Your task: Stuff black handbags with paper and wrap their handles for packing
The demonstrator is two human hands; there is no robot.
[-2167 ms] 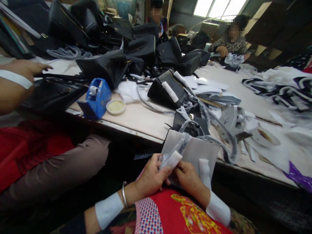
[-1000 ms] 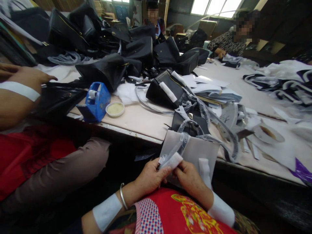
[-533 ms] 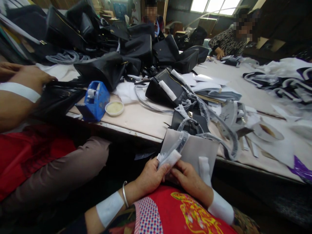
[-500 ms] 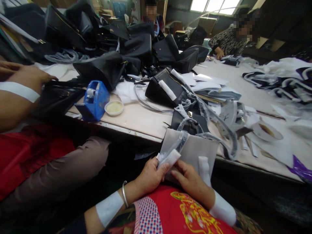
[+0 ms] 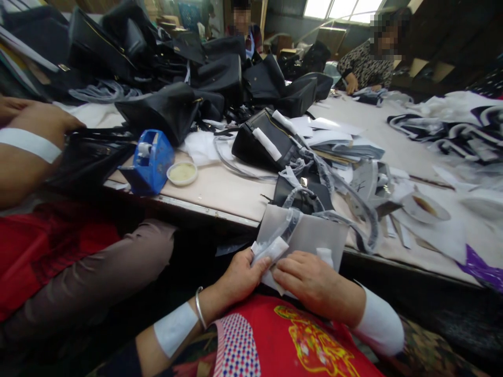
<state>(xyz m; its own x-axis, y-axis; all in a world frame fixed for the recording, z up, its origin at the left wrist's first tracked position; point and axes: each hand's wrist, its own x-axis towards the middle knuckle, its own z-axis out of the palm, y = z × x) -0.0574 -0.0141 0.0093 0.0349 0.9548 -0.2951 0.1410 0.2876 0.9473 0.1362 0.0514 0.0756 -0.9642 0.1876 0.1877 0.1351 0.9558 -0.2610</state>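
Note:
My left hand (image 5: pixel 241 275) is closed on a white-wrapped handle end (image 5: pixel 268 250) of a grey bag (image 5: pixel 314 236) that rests against my lap below the table edge. A clear plastic sleeve (image 5: pixel 285 228) covers the rest of that handle. My right hand (image 5: pixel 312 283) lies on the bag's lower front, with its fingers pinching the white wrap just under the left thumb. A second white-wrapped handle end (image 5: pixel 325 255) pokes up behind my right hand.
A blue tape dispenser (image 5: pixel 151 161) and a small dish of paste (image 5: pixel 181 173) stand near the table's (image 5: pixel 220 191) front edge. Black handbags (image 5: pixel 176 107) pile up behind. A neighbour's arm (image 5: pixel 27 146) rests on a black bag at left. Two people sit at the far end.
My right hand has slid left and down across the bag's front, now covering most of the second white-wrapped end. My left hand keeps its hold on the wrapped handle.

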